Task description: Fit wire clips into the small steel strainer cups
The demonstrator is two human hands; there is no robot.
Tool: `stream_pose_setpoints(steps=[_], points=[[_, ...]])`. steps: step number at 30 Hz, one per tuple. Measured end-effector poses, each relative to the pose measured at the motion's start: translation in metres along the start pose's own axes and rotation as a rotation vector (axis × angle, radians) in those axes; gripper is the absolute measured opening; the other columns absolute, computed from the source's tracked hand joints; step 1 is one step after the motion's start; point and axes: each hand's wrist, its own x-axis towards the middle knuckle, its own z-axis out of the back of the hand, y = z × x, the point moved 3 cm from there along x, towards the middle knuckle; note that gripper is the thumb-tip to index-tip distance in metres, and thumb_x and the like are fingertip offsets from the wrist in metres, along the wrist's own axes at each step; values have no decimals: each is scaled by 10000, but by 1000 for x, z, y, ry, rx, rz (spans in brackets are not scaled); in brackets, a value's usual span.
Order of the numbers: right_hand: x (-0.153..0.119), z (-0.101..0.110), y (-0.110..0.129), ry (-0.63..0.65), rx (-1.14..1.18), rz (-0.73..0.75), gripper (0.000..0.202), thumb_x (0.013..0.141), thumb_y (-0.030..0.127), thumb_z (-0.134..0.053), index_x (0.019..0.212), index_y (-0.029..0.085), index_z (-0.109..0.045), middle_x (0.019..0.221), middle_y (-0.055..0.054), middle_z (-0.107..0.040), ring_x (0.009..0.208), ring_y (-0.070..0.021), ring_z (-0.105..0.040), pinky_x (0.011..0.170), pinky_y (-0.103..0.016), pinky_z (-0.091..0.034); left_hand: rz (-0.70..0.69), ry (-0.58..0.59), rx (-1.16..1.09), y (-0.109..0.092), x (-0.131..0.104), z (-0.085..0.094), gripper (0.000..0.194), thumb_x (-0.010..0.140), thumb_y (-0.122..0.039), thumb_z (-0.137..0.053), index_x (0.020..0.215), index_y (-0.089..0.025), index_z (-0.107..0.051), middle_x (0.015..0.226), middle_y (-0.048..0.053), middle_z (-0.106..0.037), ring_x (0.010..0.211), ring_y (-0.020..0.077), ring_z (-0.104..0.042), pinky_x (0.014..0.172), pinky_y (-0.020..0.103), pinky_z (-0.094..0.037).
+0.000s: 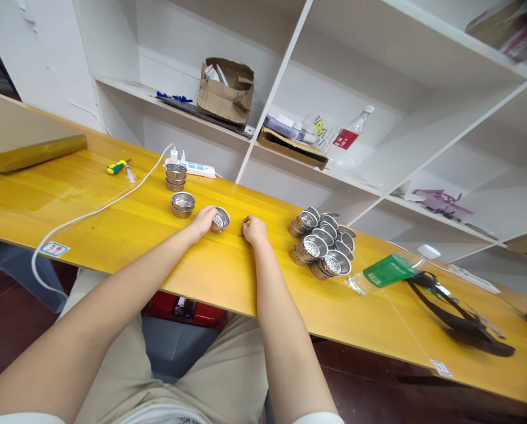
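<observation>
My left hand [204, 222] grips a small perforated metal cup [221, 218] by its left side, its open mouth tipped towards me. A short way to the right, my right hand [255, 229] is closed in a pinch low over the table; whatever sits between its fingertips is too small to make out. Beyond my left hand stand a short stack of similar cups [183, 203] and a taller stack [175, 176] behind it. Several more stacks of these cups [315, 247] are grouped to the right of my right hand, some with tilted rims.
A white cable [108, 203] crosses the yellow table [228, 277] from a power strip [196, 169]. A screwdriver [117, 167] lies at left. To the right are a green-labelled bottle [389, 271] and a black strap-like object [461, 321]. White shelving [334, 188] rises behind.
</observation>
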Motion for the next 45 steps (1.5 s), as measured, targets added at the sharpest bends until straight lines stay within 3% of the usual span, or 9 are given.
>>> stream_pose_setpoints(steps=[3,16,38,45], points=[[1,0,2,-20,-47,43,262,974,243,-590,1178,197,-748,1177,-135,-730,1100,-223,-675,986,-285,-474,0,-2,0,1,0,-1,101,826,-227,-537,920,-196,-513,692,34,-698,561,231,-725,461,275,-559],[5,-6,5,25,-41,157,359,1004,163,-521,1249,252,-768,1193,-124,-708,1112,-210,-675,1000,-261,-454,-6,10,-5,4,3,0,139,841,-285,-594,930,-196,-532,689,20,-679,548,215,-708,459,272,-556],[5,-5,4,0,-30,174,300,989,122,-523,1179,191,-745,1125,-97,-716,1049,-170,-652,970,-235,-437,-3,7,2,4,1,0,83,855,-233,-537,925,-189,-534,686,30,-695,551,217,-715,466,271,-556],[7,-7,1,-7,32,174,250,968,127,-528,1055,175,-757,1106,-94,-731,1036,-170,-651,975,-241,-435,-4,6,5,3,0,1,106,848,-254,-560,930,-190,-536,690,30,-691,555,219,-715,470,269,-552]])
